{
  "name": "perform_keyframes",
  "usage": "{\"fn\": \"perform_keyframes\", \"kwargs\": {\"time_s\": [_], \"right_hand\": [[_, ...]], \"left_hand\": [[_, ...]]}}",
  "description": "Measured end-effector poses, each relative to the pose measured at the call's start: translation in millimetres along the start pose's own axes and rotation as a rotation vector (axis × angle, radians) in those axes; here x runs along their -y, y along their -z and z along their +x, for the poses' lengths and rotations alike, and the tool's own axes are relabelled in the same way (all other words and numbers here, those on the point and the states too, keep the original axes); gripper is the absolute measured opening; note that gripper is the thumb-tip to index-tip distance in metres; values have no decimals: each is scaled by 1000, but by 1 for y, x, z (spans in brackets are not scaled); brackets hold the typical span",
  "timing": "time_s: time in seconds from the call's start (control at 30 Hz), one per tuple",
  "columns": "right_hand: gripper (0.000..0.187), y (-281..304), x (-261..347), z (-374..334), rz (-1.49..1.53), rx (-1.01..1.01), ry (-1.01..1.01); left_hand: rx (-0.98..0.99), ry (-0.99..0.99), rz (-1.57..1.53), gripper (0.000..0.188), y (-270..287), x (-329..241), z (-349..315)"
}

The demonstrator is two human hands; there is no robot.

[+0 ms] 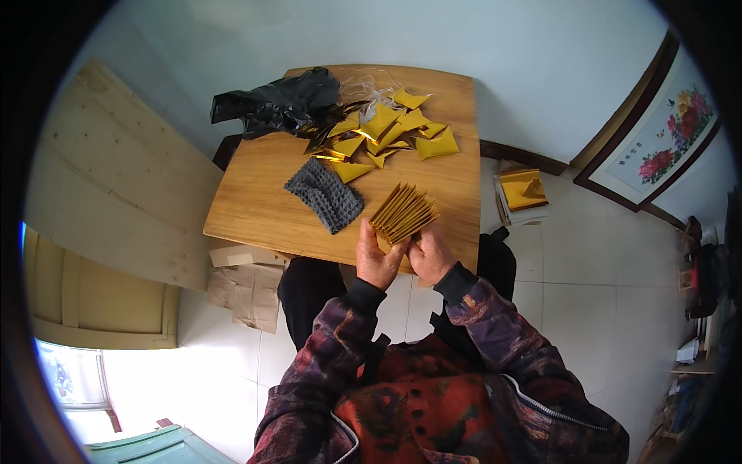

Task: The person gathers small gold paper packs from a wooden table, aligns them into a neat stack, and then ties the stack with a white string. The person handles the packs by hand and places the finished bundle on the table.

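Both hands met at the near edge of a small square wooden table (255,205), closed together around a fanned stack of gold foil paper sheets (403,212). The left hand (376,259) gripped the stack's lower left corner, thumb pointing up along its side. The right hand (430,254) clasped the lower right corner, fingers curled around the sheets from beneath. The stack tilted up and away from the palms, its edges splayed like a half-open fan, just above the tabletop.

Just beyond the left hand, to its left, lay a grey knitted cloth piece (325,195), flat on the wood and apart from the fingers. Farther out from both hands, toward the table's far side, a loose heap of folded gold foil paper pieces (386,127) spread across the surface. Beside that heap, further left, sat a crumpled black plastic bag (278,103), touching the nearest folded pieces.

Well off to the right of the right hand, on the white tiled floor (587,309), rested a flat pile of gold paper on a white box (522,192). Below the left hand, under the table edge, brown cardboard scraps (246,286) lay on the floor.
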State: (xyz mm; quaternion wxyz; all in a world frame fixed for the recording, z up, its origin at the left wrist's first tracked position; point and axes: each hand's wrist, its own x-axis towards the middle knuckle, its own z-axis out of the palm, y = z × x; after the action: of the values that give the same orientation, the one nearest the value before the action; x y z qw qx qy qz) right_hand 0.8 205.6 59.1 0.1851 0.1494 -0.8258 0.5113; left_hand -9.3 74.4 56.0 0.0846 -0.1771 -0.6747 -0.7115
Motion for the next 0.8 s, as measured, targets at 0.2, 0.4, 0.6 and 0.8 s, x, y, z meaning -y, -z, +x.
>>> {"fn": "perform_keyframes", "kwargs": {"time_s": [0.2, 0.4, 0.6, 0.8], "right_hand": [[25, -1, -21, -1, 89, 17, -82], [31, -20, -35, -7, 108, 64, -91], [32, -23, -43, -15, 86, 68, -60], [32, -27, -39, -16, 41, 73, -143]], "left_hand": [[-74, 82, -94, 39, -4, 25, 0], [-93, 172, -105, 42, -9, 35, -1], [-147, 100, 113, 44, -16, 39, -3], [-132, 127, 109, 41, -15, 35, 2]]}}
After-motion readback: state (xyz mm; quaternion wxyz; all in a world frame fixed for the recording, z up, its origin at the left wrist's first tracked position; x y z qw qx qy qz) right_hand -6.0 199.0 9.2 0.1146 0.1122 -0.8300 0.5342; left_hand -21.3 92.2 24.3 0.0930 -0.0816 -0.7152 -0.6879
